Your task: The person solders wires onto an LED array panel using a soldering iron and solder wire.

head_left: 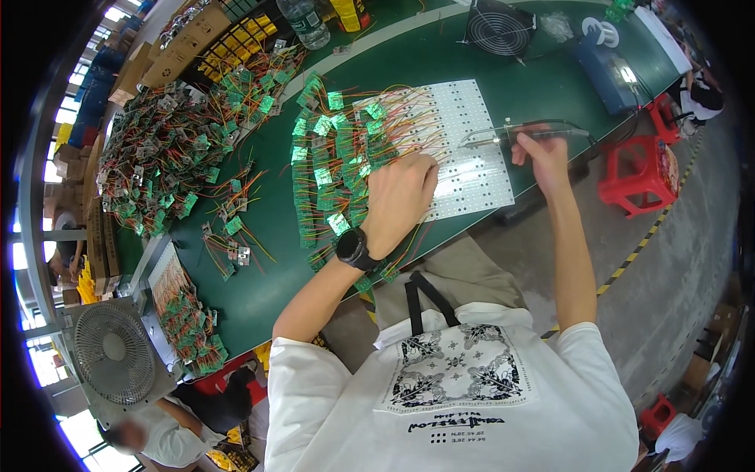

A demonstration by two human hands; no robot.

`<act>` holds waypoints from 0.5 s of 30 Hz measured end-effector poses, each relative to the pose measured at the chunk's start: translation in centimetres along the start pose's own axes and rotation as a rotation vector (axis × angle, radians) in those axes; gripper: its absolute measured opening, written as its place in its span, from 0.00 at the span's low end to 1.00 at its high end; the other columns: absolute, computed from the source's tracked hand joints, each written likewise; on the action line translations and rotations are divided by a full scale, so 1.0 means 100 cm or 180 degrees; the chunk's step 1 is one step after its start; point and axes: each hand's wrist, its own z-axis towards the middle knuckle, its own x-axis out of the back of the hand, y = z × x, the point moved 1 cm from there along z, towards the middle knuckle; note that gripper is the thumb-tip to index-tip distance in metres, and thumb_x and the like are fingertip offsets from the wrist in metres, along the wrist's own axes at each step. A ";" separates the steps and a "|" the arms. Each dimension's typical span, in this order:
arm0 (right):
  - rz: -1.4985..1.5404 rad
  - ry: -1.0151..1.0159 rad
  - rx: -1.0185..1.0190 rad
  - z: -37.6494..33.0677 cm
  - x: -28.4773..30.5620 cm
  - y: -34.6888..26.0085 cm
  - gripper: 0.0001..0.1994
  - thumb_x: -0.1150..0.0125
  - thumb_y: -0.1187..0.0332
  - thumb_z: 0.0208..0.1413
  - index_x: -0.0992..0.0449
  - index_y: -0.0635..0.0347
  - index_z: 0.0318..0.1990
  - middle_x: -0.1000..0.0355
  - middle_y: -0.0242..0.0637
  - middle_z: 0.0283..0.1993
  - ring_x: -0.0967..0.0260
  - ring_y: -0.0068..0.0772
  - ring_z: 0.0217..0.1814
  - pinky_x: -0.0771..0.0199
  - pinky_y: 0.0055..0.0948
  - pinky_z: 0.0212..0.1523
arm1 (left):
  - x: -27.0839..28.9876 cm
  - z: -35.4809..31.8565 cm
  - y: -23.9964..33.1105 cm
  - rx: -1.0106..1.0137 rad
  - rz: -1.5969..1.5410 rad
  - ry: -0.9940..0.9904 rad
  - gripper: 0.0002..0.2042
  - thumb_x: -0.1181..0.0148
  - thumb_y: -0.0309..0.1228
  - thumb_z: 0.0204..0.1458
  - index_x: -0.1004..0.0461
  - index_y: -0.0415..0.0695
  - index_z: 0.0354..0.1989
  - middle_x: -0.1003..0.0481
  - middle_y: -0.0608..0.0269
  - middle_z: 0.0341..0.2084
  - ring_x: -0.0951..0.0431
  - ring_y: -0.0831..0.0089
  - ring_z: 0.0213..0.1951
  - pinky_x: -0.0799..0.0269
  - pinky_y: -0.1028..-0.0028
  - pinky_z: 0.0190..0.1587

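In my right hand (541, 156) is a thin soldering iron (506, 132) with a black cord, its tip pointing left over a white perforated panel (472, 179). My left hand (399, 189), with a black watch (354, 248) at the wrist, rests over the panel's left part, fingers curled down among thin red and yellow wires (405, 118). Whatever those fingertips pinch is hidden. The wires run from rows of small green circuit boards (346, 157) on the left onto the panel.
A large heap of wired boards (161, 149) covers the table's left. A small black fan (499, 30), blue box unit (613, 71), white spool (601, 33) and water bottle (305, 22) stand farther back. Right are red stools (641, 175); lower left, a grey fan (116, 354) and another person.
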 end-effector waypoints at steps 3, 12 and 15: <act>-0.0190 -0.0101 -0.0157 0.000 0.000 0.001 0.12 0.38 0.75 0.53 0.28 0.71 0.44 0.26 0.42 0.30 0.29 0.29 0.25 0.33 0.24 0.26 | -0.008 -0.004 -0.008 -0.0112 -0.0039 0.0110 0.04 0.39 0.28 0.49 0.21 0.41 0.30 0.22 0.58 0.26 0.22 0.59 0.26 0.29 0.65 0.27; -0.0386 -0.0231 -0.0225 -0.004 -0.008 -0.002 0.12 0.39 0.76 0.54 0.28 0.72 0.45 0.26 0.43 0.33 0.28 0.31 0.26 0.31 0.25 0.28 | -0.010 -0.004 -0.013 0.0013 -0.0168 0.0239 0.04 0.38 0.27 0.47 0.21 0.41 0.29 0.23 0.60 0.23 0.22 0.60 0.24 0.29 0.67 0.26; -0.0393 -0.0303 -0.0224 -0.005 -0.008 -0.001 0.12 0.39 0.76 0.54 0.28 0.72 0.45 0.26 0.43 0.33 0.28 0.31 0.27 0.30 0.25 0.28 | -0.011 -0.003 -0.016 -0.0009 -0.0198 0.0254 0.04 0.38 0.27 0.47 0.21 0.42 0.29 0.23 0.60 0.23 0.22 0.60 0.24 0.29 0.67 0.26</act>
